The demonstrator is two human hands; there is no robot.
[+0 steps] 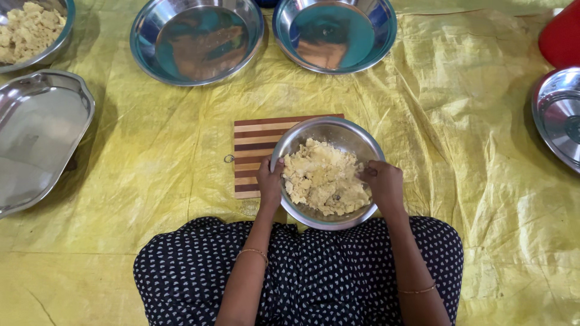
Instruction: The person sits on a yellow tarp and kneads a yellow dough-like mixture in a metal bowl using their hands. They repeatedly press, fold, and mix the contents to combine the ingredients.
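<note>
A steel bowl [338,128] of pale yellow crumbly dough [323,175] rests on a striped wooden board [251,151] just in front of my knees. My left hand [269,181] grips the bowl's left rim with the thumb inside. On the right side, my right hand [382,183] is inside the bowl, fingers closed on the dough near the rim. My lap is covered in dark dotted cloth [302,271].
A yellow plastic sheet [453,121] covers the floor. Two empty steel bowls [196,39] [334,33] sit at the back. A bowl of more dough [30,30] is far left, a steel tray [39,136] below it. A steel plate [559,115] and a red container [562,33] are at right.
</note>
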